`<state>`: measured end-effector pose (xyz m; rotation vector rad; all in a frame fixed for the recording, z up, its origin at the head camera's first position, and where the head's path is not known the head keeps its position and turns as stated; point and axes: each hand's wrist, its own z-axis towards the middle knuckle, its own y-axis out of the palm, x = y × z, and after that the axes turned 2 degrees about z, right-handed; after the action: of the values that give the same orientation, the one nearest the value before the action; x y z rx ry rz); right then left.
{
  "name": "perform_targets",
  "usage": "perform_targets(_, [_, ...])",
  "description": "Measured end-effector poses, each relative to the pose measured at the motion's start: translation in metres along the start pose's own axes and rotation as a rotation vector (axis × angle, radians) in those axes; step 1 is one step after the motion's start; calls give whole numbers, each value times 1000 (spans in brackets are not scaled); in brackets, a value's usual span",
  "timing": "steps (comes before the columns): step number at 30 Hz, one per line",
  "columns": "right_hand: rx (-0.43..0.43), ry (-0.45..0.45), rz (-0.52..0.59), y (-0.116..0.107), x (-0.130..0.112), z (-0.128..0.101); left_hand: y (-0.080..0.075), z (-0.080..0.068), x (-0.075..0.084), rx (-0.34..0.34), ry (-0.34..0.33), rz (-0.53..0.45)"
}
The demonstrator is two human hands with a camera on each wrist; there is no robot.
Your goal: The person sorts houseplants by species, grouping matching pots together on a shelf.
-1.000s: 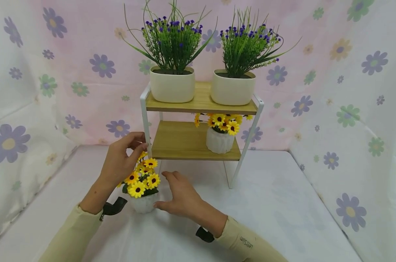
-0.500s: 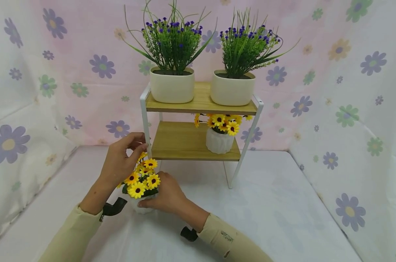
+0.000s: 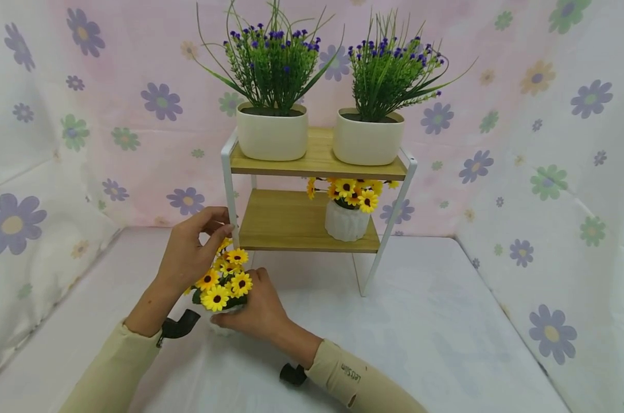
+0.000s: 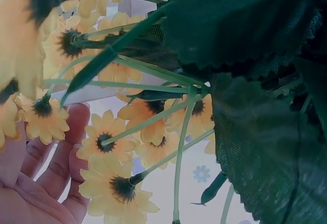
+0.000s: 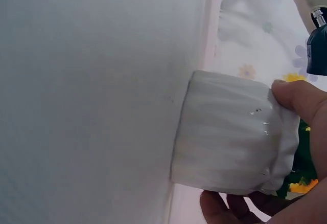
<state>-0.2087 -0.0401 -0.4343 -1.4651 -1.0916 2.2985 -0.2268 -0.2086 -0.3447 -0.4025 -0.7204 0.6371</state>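
A bunch of yellow flowers (image 3: 224, 281) in a small white ribbed pot (image 3: 220, 324) stands on the white table, just in front of the shelf's left leg. My right hand (image 3: 240, 303) grips the pot from the right; the right wrist view shows its thumb (image 5: 299, 98) on the pot (image 5: 225, 132) and fingers under the rim. My left hand (image 3: 220, 223) curls over the top of the bunch from the left. The left wrist view shows those fingers (image 4: 51, 173) right behind the blooms (image 4: 107, 147).
A two-tier wooden shelf (image 3: 291, 221) with a white frame stands behind. Two cream pots (image 3: 272, 137) (image 3: 367, 142) of purple-flowered plants sit on top. A second yellow flower pot (image 3: 346, 221) is on the lower board's right side. Floral cloth walls surround the table (image 3: 436, 332).
My right hand slid left from beside the pot and closed round it. The left hand stayed on the flowers, and the pot has not moved.
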Motion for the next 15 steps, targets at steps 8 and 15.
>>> perform_targets(8, [34, -49, 29, 3, 4, -5, 1, 1, -1, 12, 20, -6])
perform_targets(15, [19, -20, 158, -6, 4, -10, -1, 2, -1, 5, 23, 4])
